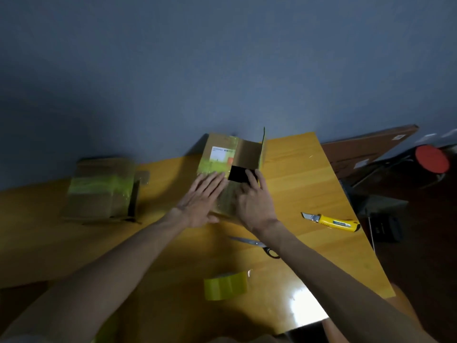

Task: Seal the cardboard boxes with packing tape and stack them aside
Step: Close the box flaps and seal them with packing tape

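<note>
A cardboard box (223, 154) with a white label and yellowish tape lies at the far middle of the wooden table (309, 174). One flap stands up at its right and a dark opening shows beside it. My left hand (201, 203) lies flat, fingers spread, on the near flap. My right hand (254, 196) presses the flap by the opening, fingertips at its edge. A roll of yellow packing tape (225, 285) lies near me, between my forearms. A second box (101, 189), banded with tape, rests at the far left.
A yellow utility knife (331, 221) lies to the right of my right hand. Scissors (257, 245) sit partly under my right forearm. Off the table's right edge are a flat brown carton (366, 149) and a dark object with a red cap (431, 159). A grey wall stands behind.
</note>
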